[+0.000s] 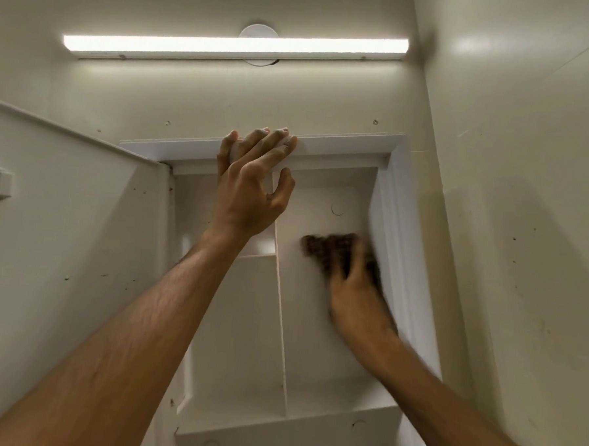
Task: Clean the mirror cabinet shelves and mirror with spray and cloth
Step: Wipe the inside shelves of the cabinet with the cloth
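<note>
Gripping cabinet top frame (341,145) with left hand (250,186), fingers together hooked over the edge, thumb apart below; right hand (357,294) motion-blurred on brown cloth (329,248) against back of upper right compartment, beside right wall, can't tell finger curl
</note>
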Available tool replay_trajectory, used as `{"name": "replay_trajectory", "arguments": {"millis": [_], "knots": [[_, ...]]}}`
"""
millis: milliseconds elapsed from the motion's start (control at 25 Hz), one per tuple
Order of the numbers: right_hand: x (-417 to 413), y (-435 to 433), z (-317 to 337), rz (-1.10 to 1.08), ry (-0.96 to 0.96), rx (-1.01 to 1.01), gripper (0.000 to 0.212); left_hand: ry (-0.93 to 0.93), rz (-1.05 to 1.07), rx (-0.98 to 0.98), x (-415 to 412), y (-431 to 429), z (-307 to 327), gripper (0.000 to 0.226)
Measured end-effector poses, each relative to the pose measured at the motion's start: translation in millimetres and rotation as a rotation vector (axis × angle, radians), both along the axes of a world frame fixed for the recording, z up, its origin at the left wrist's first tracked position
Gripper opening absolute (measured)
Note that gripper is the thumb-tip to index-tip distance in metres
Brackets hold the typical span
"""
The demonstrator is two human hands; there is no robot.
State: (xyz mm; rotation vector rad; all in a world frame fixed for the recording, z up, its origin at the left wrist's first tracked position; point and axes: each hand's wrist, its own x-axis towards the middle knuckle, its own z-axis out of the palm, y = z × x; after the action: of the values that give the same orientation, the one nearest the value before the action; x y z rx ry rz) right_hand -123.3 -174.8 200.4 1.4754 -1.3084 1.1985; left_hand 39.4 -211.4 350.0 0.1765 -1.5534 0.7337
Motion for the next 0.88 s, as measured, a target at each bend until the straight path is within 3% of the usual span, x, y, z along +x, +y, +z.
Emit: {"name": "replay_trajectory", "arguments": {"millis": [40,120,200,240,320,400,480,560,600,680,760,880], "knots": [[-2.3,0.7,4.6,-0.109,-0.103,-0.076,0.049,0.014,0.0,0.014,-1.9,1.1,-1.7,0.048],[19.7,2.9,5.2,-0.07,-0.234,-0.079,0.053,0.038,0.047,0.029,-8.3,3.2,-8.7,0.053],[41.8,-4.1,-9.5,0.072,-0.064,0.077,0.076,0.041,0.131,0.015,-16.6,4.5,-22.3,0.059],[44.7,-4.8,-22.0,0.052,0.041,0.225,0.091,0.03,0.148,0.003,-18.4,4.4,-29.1,0.06],[27.7,4.1,-40.9,0.006,0.068,0.424,0.098,-0.024,0.14,-0.041,-18.5,2.4,-37.5,0.055],[6.0,8.5,-41.1,-0.219,0.078,0.329,0.088,-0.071,0.148,-0.07,-16.5,-0.1,-39.1,0.049],[-2.4,11.9,-30.7,-0.325,-0.085,0.202,0.074,-0.082,0.144,-0.046,-17.1,-2.3,-41.2,0.046],[15.4,6.4,-24.7,-0.316,-0.119,0.309,0.066,-0.128,0.16,-0.039,-20.0,-4.5,-44.2,0.044],[28.1,1.3,-30.3,-0.19,-0.117,0.356,0.065,-0.158,0.172,-0.045,-20.7,-5.6,-44.5,0.043],[39.7,-1.8,-54.3,-0.01,0.05,0.349,0.068,-0.187,0.176,-0.046,-18.4,-7.8,-44.2,0.043],[13.9,3.5,-69.4,-0.051,0.289,0.397,0.063,-0.204,0.159,-0.044,-18.3,-7.7,-42.3,0.044],[-21.1,30.1,-66.8,-0.168,0.231,0.687,0.04,-0.188,0.12,-0.03,-17.8,-8.6,-42.0,0.044]]}}
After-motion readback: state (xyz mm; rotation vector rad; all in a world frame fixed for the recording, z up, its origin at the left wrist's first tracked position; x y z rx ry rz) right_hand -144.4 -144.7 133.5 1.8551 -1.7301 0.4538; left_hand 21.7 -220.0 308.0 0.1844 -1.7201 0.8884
